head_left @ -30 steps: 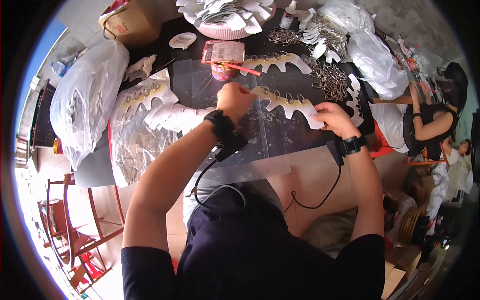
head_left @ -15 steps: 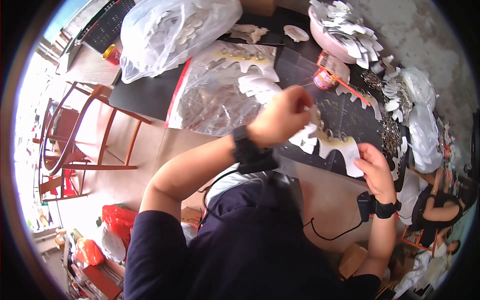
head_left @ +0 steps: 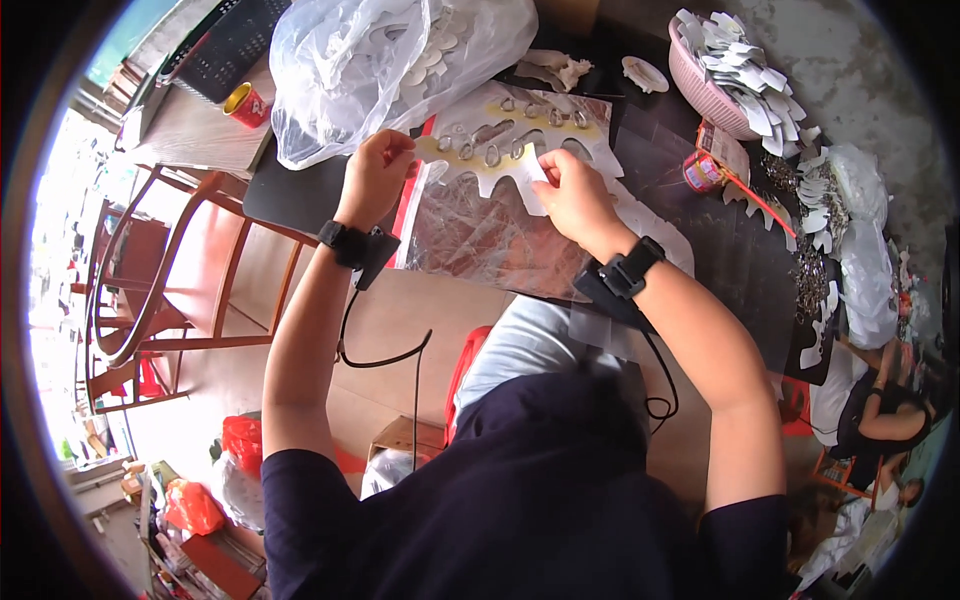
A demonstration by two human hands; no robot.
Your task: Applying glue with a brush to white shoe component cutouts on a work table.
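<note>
A white scalloped strip (head_left: 508, 186) with metal rings along its yellowish upper edge is stretched between my two hands. My left hand (head_left: 374, 184) pinches its left end, beside the red edge of a clear plastic bag. At the other end, my right hand (head_left: 580, 200) grips the strip between thumb and fingers. Just beyond lies a similar ringed strip (head_left: 598, 148) on the clear plastic bag (head_left: 470, 235). Whether the held strip touches the bag cannot be made out.
A large white plastic bag (head_left: 340, 90) of pale pieces stands at the far left. On the right are a pink basket (head_left: 697, 88) heaped with white pieces, a small tin (head_left: 703, 172) with a red stick, and piles of metal rings. A wooden chair (head_left: 215, 270) is left; another person sits far right.
Both my hands have moved left with the strip, from the dark tabletop to over the clear plastic bag. My left hand has come away from above the middle and holds the strip's left end.
</note>
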